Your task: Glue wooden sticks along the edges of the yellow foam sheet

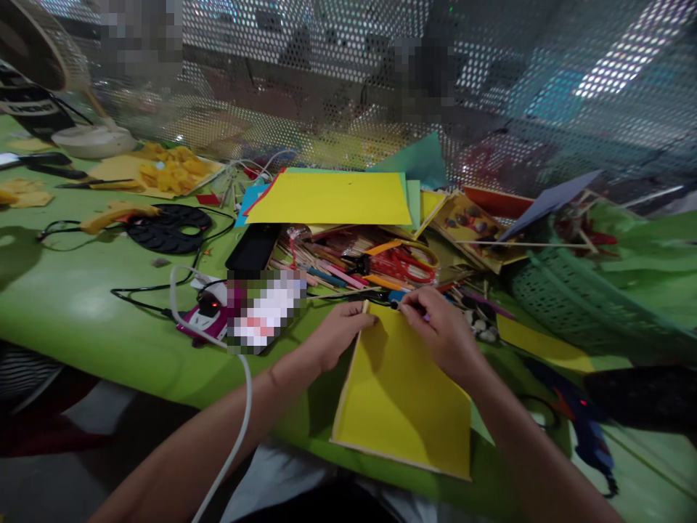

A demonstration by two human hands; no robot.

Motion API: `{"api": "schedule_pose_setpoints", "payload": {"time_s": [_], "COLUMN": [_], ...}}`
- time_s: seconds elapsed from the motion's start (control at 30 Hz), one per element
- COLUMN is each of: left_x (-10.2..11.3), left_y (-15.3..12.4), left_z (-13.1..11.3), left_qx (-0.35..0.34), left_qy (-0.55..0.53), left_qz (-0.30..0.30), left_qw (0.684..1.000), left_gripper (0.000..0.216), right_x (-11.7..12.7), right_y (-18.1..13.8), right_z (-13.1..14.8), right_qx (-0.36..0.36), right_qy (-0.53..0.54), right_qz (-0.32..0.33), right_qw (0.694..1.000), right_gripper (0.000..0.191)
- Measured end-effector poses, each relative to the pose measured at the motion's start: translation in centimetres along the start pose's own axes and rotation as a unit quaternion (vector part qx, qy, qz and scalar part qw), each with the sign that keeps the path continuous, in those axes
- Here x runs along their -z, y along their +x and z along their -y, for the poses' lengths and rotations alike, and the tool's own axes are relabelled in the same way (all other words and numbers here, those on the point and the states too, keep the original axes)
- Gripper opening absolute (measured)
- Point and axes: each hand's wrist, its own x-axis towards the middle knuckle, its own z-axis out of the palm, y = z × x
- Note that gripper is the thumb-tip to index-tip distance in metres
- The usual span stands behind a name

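A yellow rectangular board [417,392] lies in front of me, with thin wooden strips along its left and near edges. My left hand [343,333] is closed on its far left corner, the thumb over the top face. My right hand [438,330] is pinched at the far edge, close to the left hand's fingertips. Something small and dark shows at its fingers, too blurred to name. Just beyond the hands lie thin sticks [321,265], pens and red-handled scissors [417,265]. A blue glue gun [593,436] with a red light rests to the right.
Coloured paper sheets [332,197] are stacked behind the sticks. A green basket [577,298] stands at the right. To the left are a phone [269,312], a purple power strip [201,323], a white cable [247,407] crossing my left arm, and a fan [92,138].
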Motion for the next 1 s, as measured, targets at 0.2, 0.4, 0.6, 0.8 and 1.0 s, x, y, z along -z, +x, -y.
{"api": "schedule_pose_setpoints", "payload": {"time_s": [0.2,0.4,0.6,0.8,1.0], "left_x": [-0.05,0.07,0.01,-0.07,0.15], "left_y": [-0.22,-0.15,-0.24,-0.26,-0.07], "left_z": [-0.23,-0.17,-0.30,-0.38,-0.17], "left_qx": [0.002,0.007,0.009,0.010,0.018], "left_qy": [-0.005,-0.014,-0.018,-0.023,-0.021], "left_qz": [-0.014,-0.008,-0.012,-0.021,-0.041], "left_qw": [1.000,1.000,1.000,0.999,0.999], "left_gripper": [0.013,0.017,0.019,0.018,0.017], "right_x": [0.09,0.11,0.16,0.27,0.58], "right_y": [0.06,0.15,0.15,0.08,0.13], "right_z": [0.04,-0.30,-0.33,-0.02,-0.37], "right_qx": [-0.004,-0.006,-0.012,-0.016,-0.022], "right_qy": [0.005,0.002,0.011,0.020,0.016], "right_qz": [-0.015,-0.035,-0.044,-0.058,-0.088], "right_qw": [1.000,0.999,0.999,0.998,0.996], "right_gripper": [0.013,0.012,0.011,0.010,0.011]}}
